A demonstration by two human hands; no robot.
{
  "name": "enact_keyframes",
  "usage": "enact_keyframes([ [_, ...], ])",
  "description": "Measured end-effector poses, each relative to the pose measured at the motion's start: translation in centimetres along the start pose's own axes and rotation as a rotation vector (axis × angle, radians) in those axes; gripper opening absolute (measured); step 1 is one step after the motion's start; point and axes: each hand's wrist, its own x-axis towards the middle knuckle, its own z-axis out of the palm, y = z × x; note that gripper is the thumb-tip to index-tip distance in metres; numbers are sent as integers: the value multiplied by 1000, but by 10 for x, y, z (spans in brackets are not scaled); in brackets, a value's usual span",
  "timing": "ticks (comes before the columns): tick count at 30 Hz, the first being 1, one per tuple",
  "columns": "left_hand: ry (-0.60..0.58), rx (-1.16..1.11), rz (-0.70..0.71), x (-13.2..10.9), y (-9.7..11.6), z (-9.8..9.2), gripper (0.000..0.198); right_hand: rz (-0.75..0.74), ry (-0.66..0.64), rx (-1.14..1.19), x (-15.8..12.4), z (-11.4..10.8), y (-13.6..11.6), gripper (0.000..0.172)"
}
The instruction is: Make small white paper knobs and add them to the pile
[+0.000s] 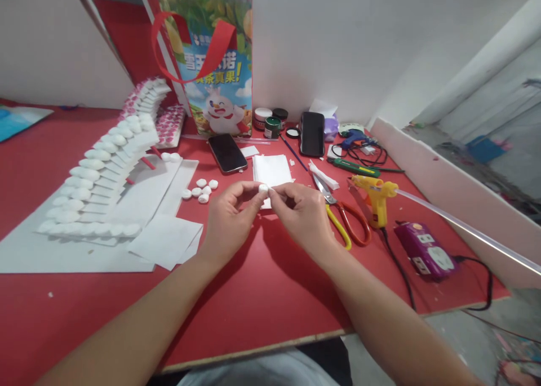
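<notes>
Between the fingertips of both hands is a small white paper-wrapped ball [263, 189]. My left hand [231, 212] pinches it from the left, and my right hand [301, 210] grips its right edge between thumb and forefinger. Just beyond the fingers lies a stack of white paper squares [271, 169]. Several similar white pieces [196, 191] sit in a cluster left of my left hand. Further left stands a curved stepped model [114, 160] edged with rows of white rounded pieces, on a white board [127, 262].
Scissors [338, 208] lie right of my right hand, near a yellow hot glue gun [377, 194] with a long glue stick. Beyond are a purple power socket [426, 251], a green-handled tool [355, 167], two phones [311, 133], paint jars [272, 127] and a tall printed bag [217, 59].
</notes>
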Motion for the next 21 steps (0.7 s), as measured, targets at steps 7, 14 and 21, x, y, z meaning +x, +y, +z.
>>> enact_keyframes([
  [7, 132, 164, 212, -1, -3, -2, 18, -69, -112, 81, -2, -2, 0, 28],
  [14, 168, 224, 306, -3, -9, -4, 9, -75, -157, 118, -2, -2, 5, 29],
  [21, 88, -100, -2, 0, -2, -2, 17, -135, -102, 74, -1, -1, 3, 23],
])
